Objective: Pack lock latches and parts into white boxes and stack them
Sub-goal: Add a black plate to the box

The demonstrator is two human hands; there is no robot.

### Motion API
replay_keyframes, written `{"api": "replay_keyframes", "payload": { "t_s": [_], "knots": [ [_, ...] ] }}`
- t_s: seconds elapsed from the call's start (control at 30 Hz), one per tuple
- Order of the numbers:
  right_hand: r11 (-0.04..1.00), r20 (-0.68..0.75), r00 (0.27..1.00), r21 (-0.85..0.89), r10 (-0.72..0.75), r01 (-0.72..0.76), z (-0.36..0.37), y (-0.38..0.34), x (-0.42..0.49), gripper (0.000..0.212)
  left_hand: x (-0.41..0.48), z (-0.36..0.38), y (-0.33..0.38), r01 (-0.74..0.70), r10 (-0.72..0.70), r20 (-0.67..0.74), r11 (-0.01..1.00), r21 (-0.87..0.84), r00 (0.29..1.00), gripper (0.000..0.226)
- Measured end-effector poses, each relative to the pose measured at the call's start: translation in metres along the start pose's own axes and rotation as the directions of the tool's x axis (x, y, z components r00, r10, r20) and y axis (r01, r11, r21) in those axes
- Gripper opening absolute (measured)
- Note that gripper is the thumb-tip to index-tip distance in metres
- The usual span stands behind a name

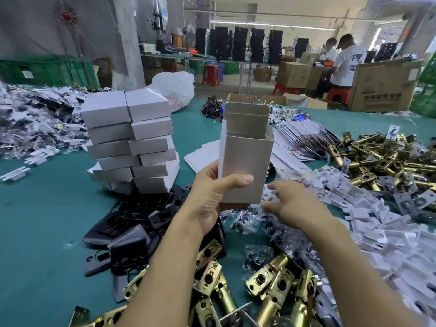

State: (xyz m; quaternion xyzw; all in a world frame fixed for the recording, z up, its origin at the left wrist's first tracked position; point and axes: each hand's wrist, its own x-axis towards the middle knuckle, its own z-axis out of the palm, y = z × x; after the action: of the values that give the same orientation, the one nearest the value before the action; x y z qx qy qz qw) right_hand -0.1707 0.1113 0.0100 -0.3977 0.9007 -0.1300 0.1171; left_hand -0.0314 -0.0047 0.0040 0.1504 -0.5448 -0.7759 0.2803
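Observation:
My left hand point(212, 194) grips an upright white box point(245, 159) near its bottom, thumb across the front; the top flap stands open. Just right of the box, my right hand point(290, 204) reaches down with curled fingers onto a heap of small clear parts bags point(257, 220); whether it pinches one I cannot tell. Brass lock latches point(266, 286) lie in a pile below my arms, and more brass latches point(382, 159) lie at the right. Two leaning stacks of closed white boxes point(132, 140) stand at the left. Black plates point(132, 230) lie below them.
Flat unfolded box blanks point(304, 138) fan out behind the held box. White bagged parts point(387, 232) cover the right side, and a grey heap of packets point(35, 123) fills the far left. Green table cloth point(47, 220) shows at the left. People sit at cartons at the back right.

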Motion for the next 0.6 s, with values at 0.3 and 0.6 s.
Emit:
{"api": "replay_keyframes", "payload": {
  "t_s": [0.3, 0.6],
  "knots": [
    [0.999, -0.19, 0.981, -0.038, -0.032, 0.025, 0.012, -0.003, -0.001, 0.011, 0.0, 0.001, 0.001, 0.052, -0.054, -0.085, 0.998, -0.027, 0.995, 0.037],
    [0.907, -0.423, 0.905, 0.4, 0.055, 0.132, -0.019, 0.006, -0.019, 0.019, 0.001, -0.001, -0.004, 0.168, -0.164, -0.076, 0.984, 0.06, 0.984, 0.038]
  ]
}}
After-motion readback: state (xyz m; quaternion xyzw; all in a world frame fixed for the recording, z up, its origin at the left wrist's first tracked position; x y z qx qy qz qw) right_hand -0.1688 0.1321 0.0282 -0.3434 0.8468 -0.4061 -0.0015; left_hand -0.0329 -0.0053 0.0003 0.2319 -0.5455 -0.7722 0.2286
